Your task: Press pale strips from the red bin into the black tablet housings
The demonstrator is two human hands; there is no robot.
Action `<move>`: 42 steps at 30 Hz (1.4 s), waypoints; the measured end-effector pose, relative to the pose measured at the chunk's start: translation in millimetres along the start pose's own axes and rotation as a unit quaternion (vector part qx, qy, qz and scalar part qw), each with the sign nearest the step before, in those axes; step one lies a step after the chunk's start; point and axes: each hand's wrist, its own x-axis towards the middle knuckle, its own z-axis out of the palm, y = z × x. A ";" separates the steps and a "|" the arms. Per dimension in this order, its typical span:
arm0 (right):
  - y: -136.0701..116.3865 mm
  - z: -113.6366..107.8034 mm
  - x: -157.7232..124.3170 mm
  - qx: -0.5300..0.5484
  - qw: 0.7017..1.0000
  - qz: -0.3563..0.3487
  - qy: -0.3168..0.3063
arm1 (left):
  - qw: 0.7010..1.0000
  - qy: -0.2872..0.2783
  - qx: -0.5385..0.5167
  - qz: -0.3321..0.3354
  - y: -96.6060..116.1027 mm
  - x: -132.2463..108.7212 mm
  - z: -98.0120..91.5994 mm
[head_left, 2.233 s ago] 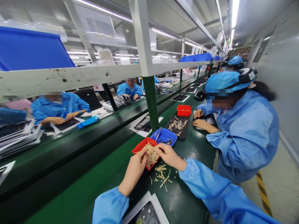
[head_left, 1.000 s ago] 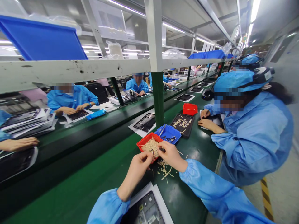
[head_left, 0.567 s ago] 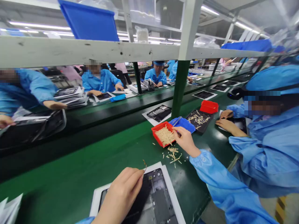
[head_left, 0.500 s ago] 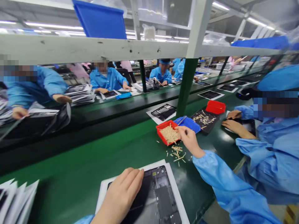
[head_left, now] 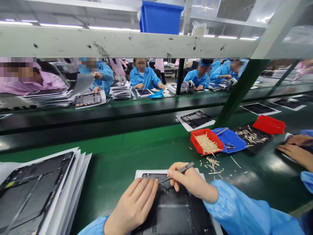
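Left hand (head_left: 132, 202) moved onto black tablet housing (head_left: 173, 220), resting flat, right hand (head_left: 190, 182) pinching grey pick (head_left: 186, 168)

Stack of black device panels (head_left: 31, 192) sitting @ 9 o'clock; red tray (head_left: 195, 137) w/ wood sticks (head_left: 207, 145) lying @ 1; co-worker's hands (head_left: 294, 148) working @ 3.

Dark device panel (head_left: 171, 209) — bottom cut off by the frame, centre hidden under left hand (head_left: 132, 204) and right hand (head_left: 190, 181). Slim metal tool (head_left: 185, 168) — tip lost against the panel. Panel stack (head_left: 36, 189) runs off the left edge. Slivers (head_left: 207, 144) in the red tray (head_left: 195, 138) too small to identify.
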 end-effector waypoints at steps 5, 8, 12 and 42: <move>5.7 9.7 7.8 0.001 1.000 0.017 -0.011 | 1.000 -0.006 0.010 -0.011 -2.5 -9.1 -1.0; 9.4 12.4 10.5 0.005 0.999 0.025 -0.019 | 1.000 -0.007 0.002 -0.012 -3.4 -12.6 1.0; 10.2 12.9 11.6 -0.013 1.000 0.009 -0.002 | 0.993 0.000 -0.065 -0.097 -5.2 -14.7 6.1; 15.7 -3.5 51.7 -0.159 0.986 -0.037 0.018 | 0.881 -0.206 -0.255 -0.340 -1.9 -30.9 30.6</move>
